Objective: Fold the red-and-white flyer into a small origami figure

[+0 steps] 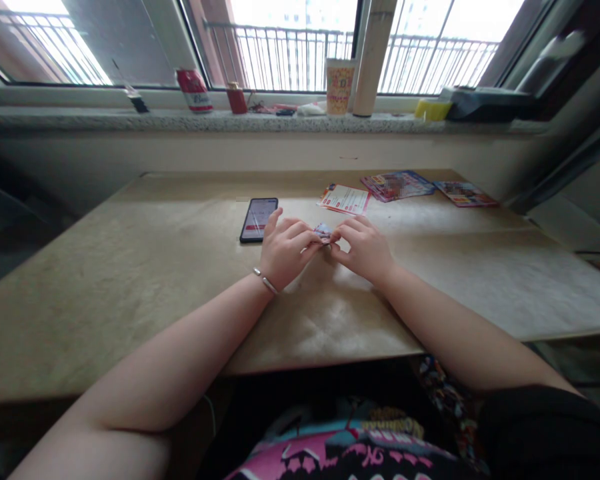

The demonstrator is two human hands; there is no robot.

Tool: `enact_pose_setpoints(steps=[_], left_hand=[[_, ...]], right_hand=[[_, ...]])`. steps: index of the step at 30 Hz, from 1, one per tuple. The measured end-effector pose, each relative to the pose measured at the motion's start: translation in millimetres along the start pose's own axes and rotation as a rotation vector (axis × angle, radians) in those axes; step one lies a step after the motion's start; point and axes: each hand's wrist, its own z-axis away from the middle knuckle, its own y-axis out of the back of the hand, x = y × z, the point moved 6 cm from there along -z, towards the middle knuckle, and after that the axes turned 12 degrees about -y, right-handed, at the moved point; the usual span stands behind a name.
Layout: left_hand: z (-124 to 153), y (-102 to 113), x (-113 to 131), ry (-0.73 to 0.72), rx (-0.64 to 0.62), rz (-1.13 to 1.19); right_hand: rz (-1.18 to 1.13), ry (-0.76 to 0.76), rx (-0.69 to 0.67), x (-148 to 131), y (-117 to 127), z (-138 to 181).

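Observation:
My left hand (287, 248) and my right hand (363, 248) meet above the middle of the table. Between their fingertips they pinch a small printed piece of paper (322, 230), pale with bluish and reddish patches. Fingers cover most of it, so its full shape is hidden. The left wrist wears a silver bangle (265, 281), and the left index finger sticks up near a phone (258, 219). That phone lies face up with its screen lit, just left of the hand. Beyond the right hand lies a white printed card (345, 199) with a coloured border.
Colourful printed sheets (399, 185) overlap at the table's (130, 280) back right, with another stack (465, 193) further right. On the window sill (145, 121) stand a red can (194, 90), a red bottle (237, 99), a patterned cup (339, 87) and a yellow object (433, 109).

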Motion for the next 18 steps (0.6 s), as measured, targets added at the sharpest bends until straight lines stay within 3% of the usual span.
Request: enact_pose_setpoints(steps=[18], left_hand=[[1.8,-0.6,-2.5,0.011,-0.018,-0.009]], right_hand=[[0.007,-0.035,-0.011,7.8,-4.4,1.1]])
